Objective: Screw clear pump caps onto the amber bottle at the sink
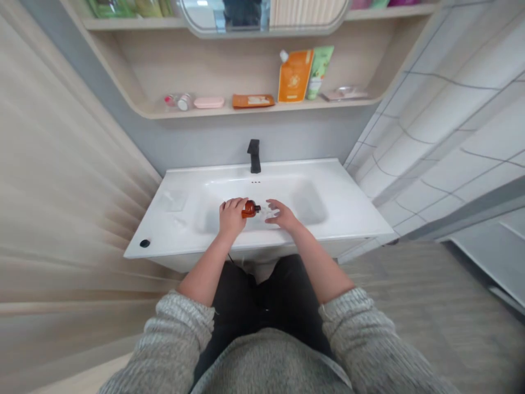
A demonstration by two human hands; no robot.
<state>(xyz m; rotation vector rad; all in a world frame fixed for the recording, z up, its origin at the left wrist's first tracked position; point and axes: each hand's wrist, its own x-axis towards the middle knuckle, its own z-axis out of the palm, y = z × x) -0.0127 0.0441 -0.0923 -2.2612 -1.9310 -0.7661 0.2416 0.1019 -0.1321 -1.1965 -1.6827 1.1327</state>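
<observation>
Over the sink basin [314, 205], my left hand [232, 217] is wrapped round an amber bottle [249, 209]. The bottle lies tipped on its side, its dark neck pointing right. My right hand [283, 215] curls its fingers around a small clear container [267, 211], whose exact kind is too blurred to make out. The bottle's neck is close to the container; whether they touch I cannot tell. A round black cap [145, 243] rests on the counter at the front left.
Behind the basin stands a black faucet [255, 156]. A clear, flat item [174, 201] lies on the left of the white counter [356, 210]. The shelf [221, 112] above holds an orange pouch [294, 76], a green tube [320, 71] and a pink case [209, 102]. A curtain [61, 180] hangs at left.
</observation>
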